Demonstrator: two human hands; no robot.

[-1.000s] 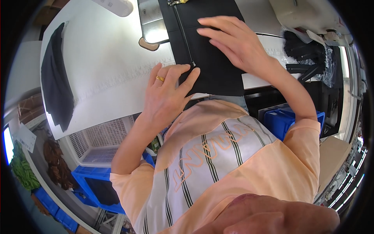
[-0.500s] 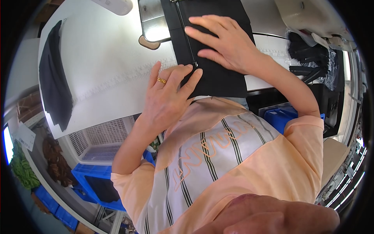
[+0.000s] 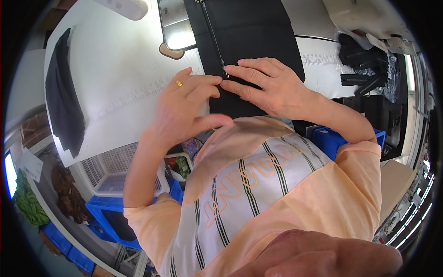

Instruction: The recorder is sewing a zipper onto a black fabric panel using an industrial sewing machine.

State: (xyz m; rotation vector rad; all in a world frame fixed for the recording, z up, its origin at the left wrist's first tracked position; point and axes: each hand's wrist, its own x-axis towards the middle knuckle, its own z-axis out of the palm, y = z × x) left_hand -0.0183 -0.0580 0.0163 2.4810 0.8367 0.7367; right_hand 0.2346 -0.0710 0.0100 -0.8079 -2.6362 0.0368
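A black fabric piece [image 3: 249, 27] lies on the white ruled tabletop [image 3: 115, 69], a metal zipper [image 3: 212, 34] running lengthwise along its left part. My right hand [image 3: 265, 85] rests open on the fabric, its fingertips at the zipper's lower end. Beside them my left hand [image 3: 184, 106] is open, forefinger touching the fabric by that end, thumb stretched out near the fabric's front edge. A metal machine plate [image 3: 177, 32] with a tan piece [image 3: 171, 53] at its lower left borders the fabric.
Dark cloth [image 3: 64, 92] lies on the table's left; black zippers and plastic wrapping [image 3: 362, 64] sit at the right. A machine body [image 3: 350, 14] stands at the back right. Below are a white basket [image 3: 110, 168], blue crates [image 3: 106, 207] and a blue bin [image 3: 325, 138].
My right hand has come down the fabric to the zipper's lower end. My left hand has shifted left, its thumb now lower and stretched out. The fabric sits slightly further left than half a second ago.
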